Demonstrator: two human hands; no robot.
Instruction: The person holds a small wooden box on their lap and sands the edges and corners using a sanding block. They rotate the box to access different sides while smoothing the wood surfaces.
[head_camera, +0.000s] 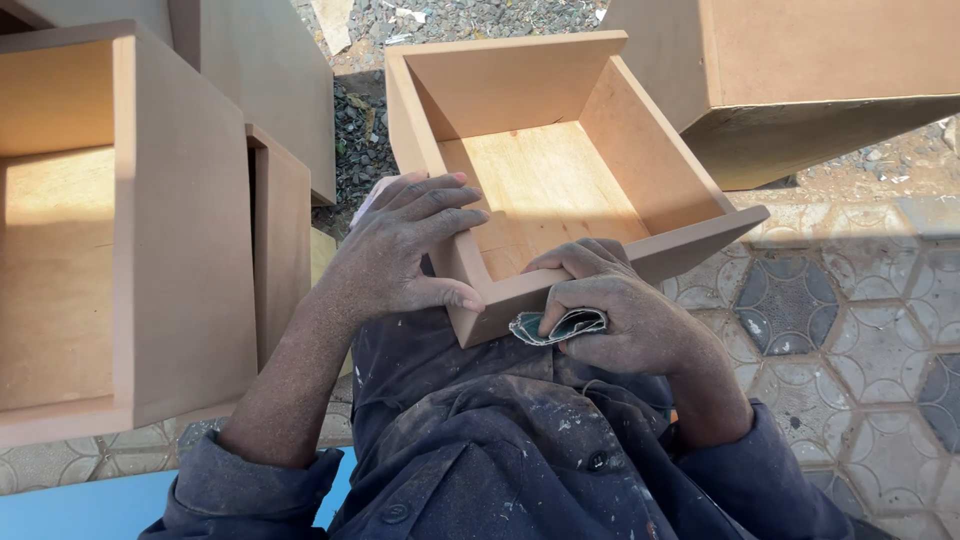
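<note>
An open wooden drawer box (640, 150) rests on my lap, its front panel toward me. My left hand (400, 250) grips the box's near left corner, fingers spread over the side wall and thumb on the front panel. My right hand (620, 310) presses a folded piece of grey sandpaper (550, 327) against the front panel's lower edge. Both hands are coated in pale dust.
A larger open wooden box (150, 230) stands at my left, with more board pieces behind it (270, 80). Another brown box (800, 80) sits at the upper right. Patterned paving tiles (850, 330) lie to the right, gravel (370, 110) beyond. My dark work jacket (500, 450) is paint-speckled.
</note>
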